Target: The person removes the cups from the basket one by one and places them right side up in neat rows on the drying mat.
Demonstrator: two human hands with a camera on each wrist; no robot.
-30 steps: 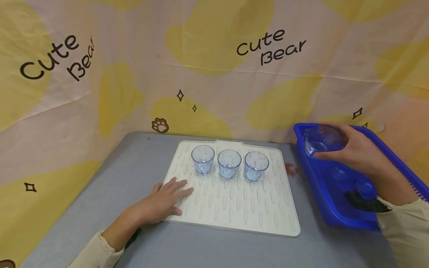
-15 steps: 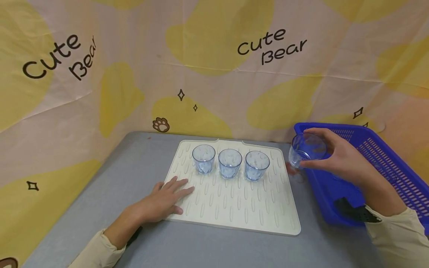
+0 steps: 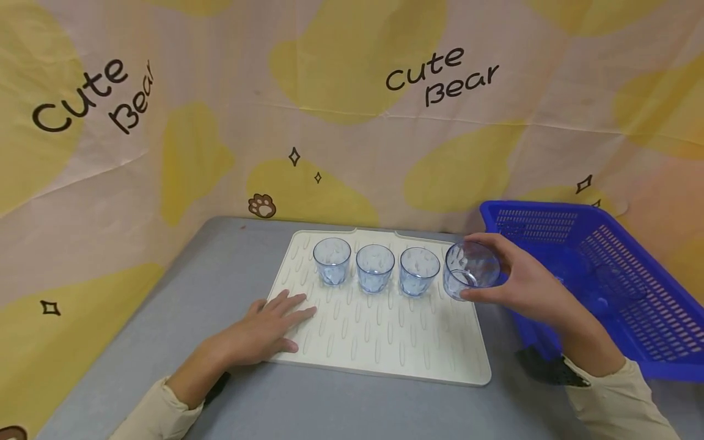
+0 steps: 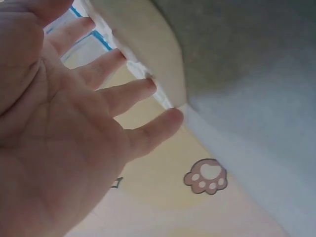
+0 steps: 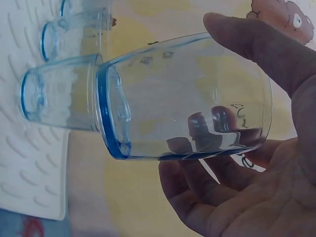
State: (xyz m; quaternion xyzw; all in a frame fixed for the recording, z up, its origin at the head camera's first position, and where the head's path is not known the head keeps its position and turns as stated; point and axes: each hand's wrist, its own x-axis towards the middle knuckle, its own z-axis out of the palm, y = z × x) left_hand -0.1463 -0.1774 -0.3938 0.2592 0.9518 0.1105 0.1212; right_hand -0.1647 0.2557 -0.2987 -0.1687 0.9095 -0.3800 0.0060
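My right hand (image 3: 522,281) holds a clear bluish drinking glass (image 3: 467,269), thumb on the near side and fingers round the far side. The glass is upright at the right edge of a white ridged drying mat (image 3: 379,342); whether its base touches the mat I cannot tell. To its left, three like glasses stand in a row on the mat: a left glass (image 3: 332,263), a middle glass (image 3: 375,269) and a right glass (image 3: 419,272). My left hand (image 3: 258,333) rests with spread fingers on the mat's left edge. In the right wrist view the held glass (image 5: 182,98) fills the middle.
A blue plastic basket (image 3: 550,211) with slotted walls stands right of the mat, with more glass shapes dimly visible inside. Both rest on a grey table (image 3: 242,263). A patterned cloth (image 3: 352,110) hangs behind and at the left.
My right hand has lifted the glass out of the basket and carried it left to the mat's right edge, beside the row. My left hand has stayed put.
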